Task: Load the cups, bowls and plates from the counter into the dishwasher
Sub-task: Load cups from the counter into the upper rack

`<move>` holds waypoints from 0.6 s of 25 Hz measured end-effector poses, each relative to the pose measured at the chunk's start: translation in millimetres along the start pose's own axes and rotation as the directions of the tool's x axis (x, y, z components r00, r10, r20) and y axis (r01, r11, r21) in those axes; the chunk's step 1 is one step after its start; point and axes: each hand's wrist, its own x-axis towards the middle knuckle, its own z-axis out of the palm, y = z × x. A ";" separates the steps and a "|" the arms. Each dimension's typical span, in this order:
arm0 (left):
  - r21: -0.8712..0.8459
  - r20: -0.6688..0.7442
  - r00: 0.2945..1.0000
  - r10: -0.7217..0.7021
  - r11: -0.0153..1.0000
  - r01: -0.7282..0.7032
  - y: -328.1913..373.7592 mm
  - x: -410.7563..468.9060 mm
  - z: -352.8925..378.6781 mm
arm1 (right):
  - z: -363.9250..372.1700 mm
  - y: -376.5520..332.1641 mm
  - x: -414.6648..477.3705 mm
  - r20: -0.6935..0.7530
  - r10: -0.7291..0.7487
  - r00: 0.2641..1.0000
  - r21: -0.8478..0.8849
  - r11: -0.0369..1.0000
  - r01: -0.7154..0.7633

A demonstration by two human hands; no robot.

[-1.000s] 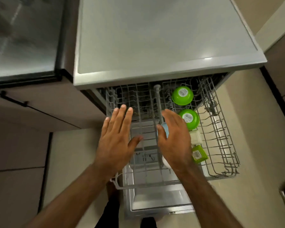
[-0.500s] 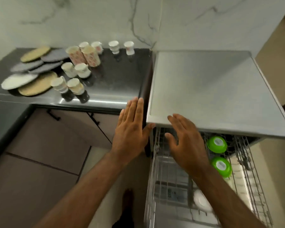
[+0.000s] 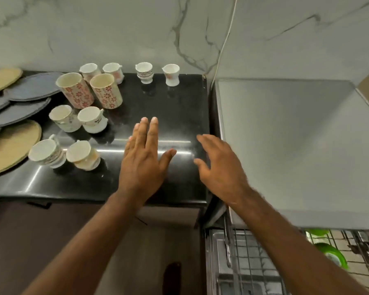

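Note:
Several white patterned cups stand on the black counter [image 3: 179, 116], among them two tall flowered mugs [image 3: 76, 90] and two small cups at the back [image 3: 144, 72]. Grey and tan plates [image 3: 17, 111] overlap at the far left. My left hand [image 3: 144, 160] hovers flat over the counter's bare middle, fingers apart, holding nothing. My right hand [image 3: 219, 169] hangs open over the counter's right edge. The dishwasher's wire rack [image 3: 256, 258] sticks out at the bottom right with green bowls [image 3: 333, 255] in it.
The dishwasher's grey top [image 3: 296, 141] fills the right side, level with the counter. A marble wall [image 3: 136, 28] with a thin white cord [image 3: 226, 39] stands behind. Dark cabinet fronts [image 3: 30, 241] run below the counter.
My view has swung from the pulled-out rack up and left to the counter. Both hands have left the rack and now hover open above the counter.

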 end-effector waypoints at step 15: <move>-0.342 -0.077 0.950 -0.301 0.903 0.259 -101.1 267.7 101.1 | 112.5 21.1 295.8 -0.150 0.246 0.958 0.299 0.935 -0.193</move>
